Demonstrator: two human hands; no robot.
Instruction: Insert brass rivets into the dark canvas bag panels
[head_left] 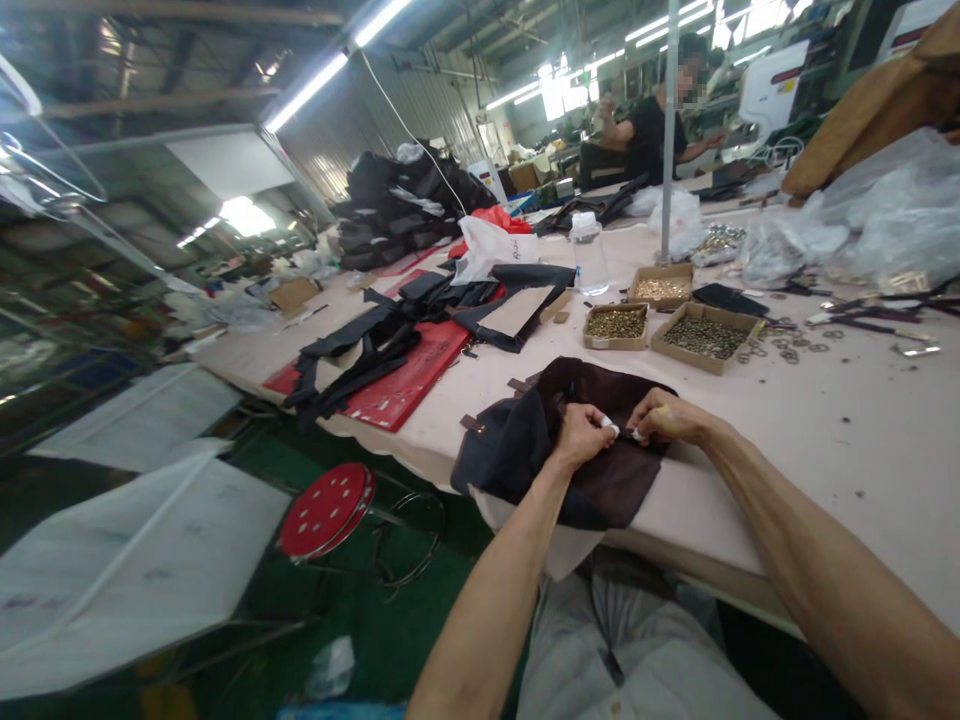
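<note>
A dark navy fabric bag [506, 445] with a brown lining [626, 485] lies at the table's near edge, its lining turned up. Small brown tabs with metal bits stick out on its left side. My left hand [585, 435] is closed in a pinch over the middle of the lining. Just to its right, my right hand [660, 415] is also closed, pinching the same brown cloth. White wraps cover a fingertip on each hand, and the fingertips nearly meet. Any small piece between them is too small to make out.
Beyond the bag stand small cardboard boxes [709, 335] of metal fittings, with loose rings beside them. A clear bottle [589, 255], a red board [412, 375] with dark fabric pieces, and plastic bags [892, 215] lie around. A red stool [328, 510] stands left; a person [649, 140] sits behind.
</note>
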